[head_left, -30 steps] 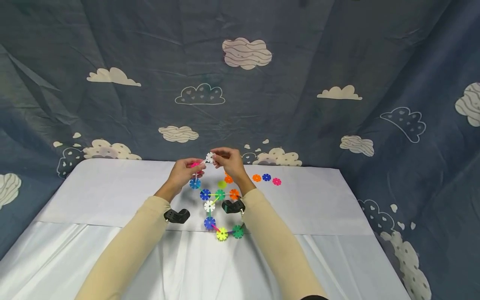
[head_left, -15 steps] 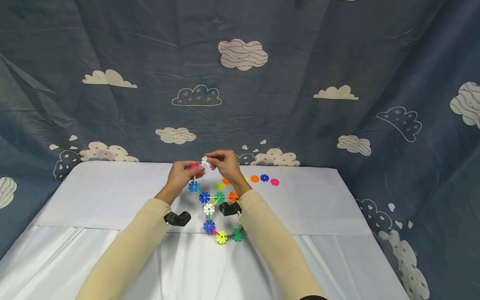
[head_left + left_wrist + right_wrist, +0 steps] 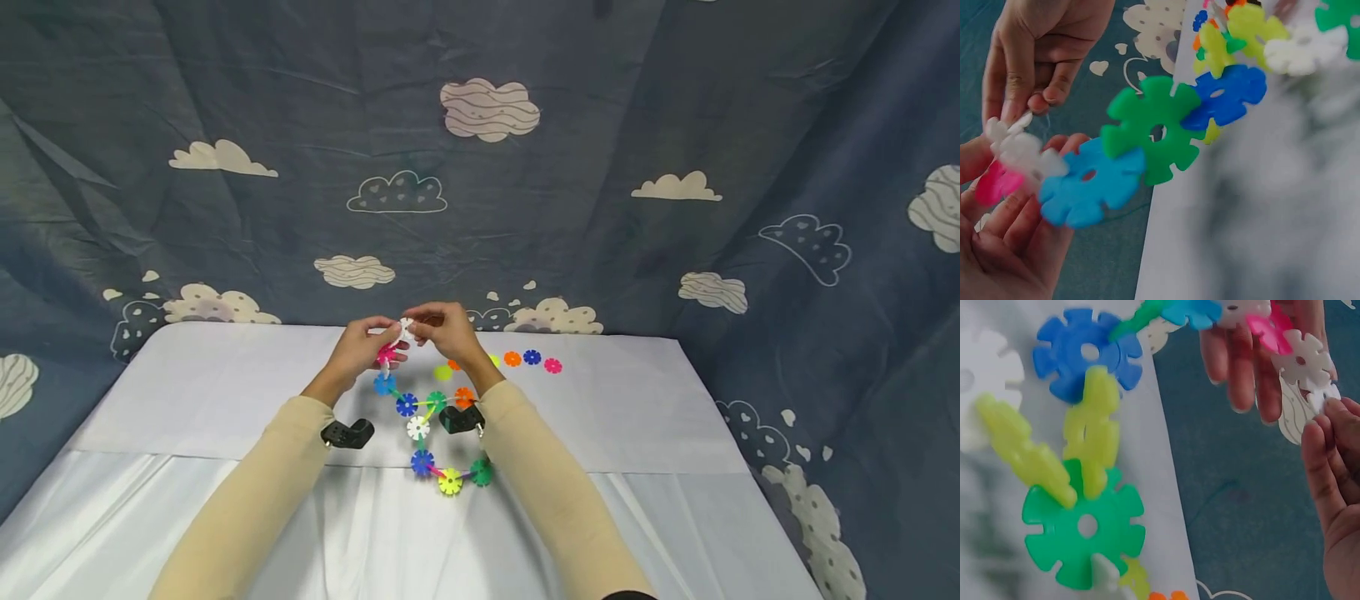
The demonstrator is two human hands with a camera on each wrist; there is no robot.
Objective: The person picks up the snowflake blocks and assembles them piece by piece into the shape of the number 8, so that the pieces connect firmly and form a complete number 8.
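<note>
A chain of interlocking snowflake discs hangs from my left hand [image 3: 352, 350], which grips its upper end by the pink disc [image 3: 386, 357]. Below that come a light blue disc [image 3: 1092, 182], a green disc [image 3: 1154, 130] and a dark blue disc [image 3: 407, 405]. Opposite, my right hand [image 3: 448, 335] pinches a small white disc [image 3: 1324, 398] between thumb and fingers. Another white disc [image 3: 1302, 361] stands between this one and the pink disc, touching both. The left thumb and fingers partly hide the pink disc in the head view.
Loose discs lie on the white table [image 3: 615, 408] at the back right, among them an orange disc [image 3: 512, 359], a blue disc [image 3: 532, 357] and a pink one [image 3: 552, 366]. The chain's lower part, with a yellow disc [image 3: 450, 482], hangs over the table. Behind rises a cloud-patterned curtain [image 3: 570, 225].
The right hand and the white discs have moved left and slightly down, closer to the left hand. The pink disc and the hanging chain have dropped a little.
</note>
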